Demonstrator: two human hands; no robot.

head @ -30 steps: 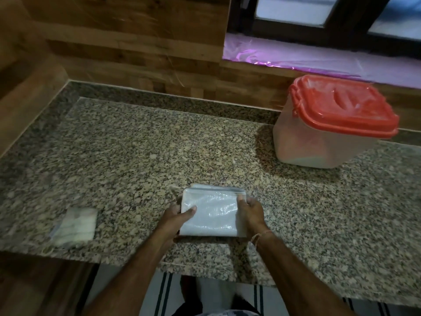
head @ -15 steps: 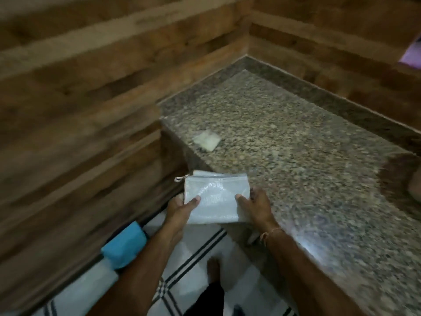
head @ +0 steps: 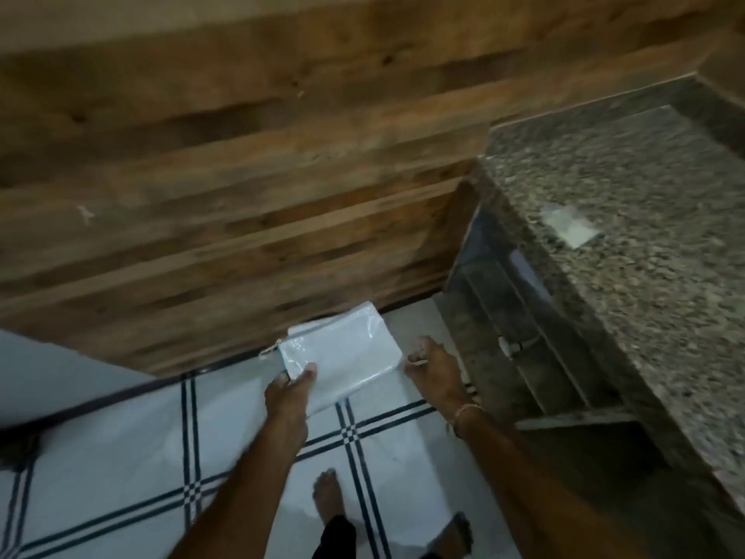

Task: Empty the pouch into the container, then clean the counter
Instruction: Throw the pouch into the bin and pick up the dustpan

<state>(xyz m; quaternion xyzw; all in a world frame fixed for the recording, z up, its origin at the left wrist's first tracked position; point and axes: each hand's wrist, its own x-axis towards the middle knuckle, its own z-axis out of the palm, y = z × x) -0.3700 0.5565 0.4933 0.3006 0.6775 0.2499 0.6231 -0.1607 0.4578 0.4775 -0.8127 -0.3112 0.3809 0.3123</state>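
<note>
A flat white woven pouch with a short string at its left corner hangs over the floor, away from the counter. My left hand grips its near left corner, thumb on top. My right hand is just off the pouch's right edge, fingers spread, apart from it. The speckled granite counter runs along the right side. A small folded white cloth lies on it near its edge. The container is out of view.
A wood-plank wall fills the left and top. Below is white tiled floor with dark blue lines, and my bare feet. Dark open space with shelves sits under the counter.
I have turned left, away from the counter. The pouch went from the counter's edge to above the floor. My right hand let go of it; the left still holds it.
</note>
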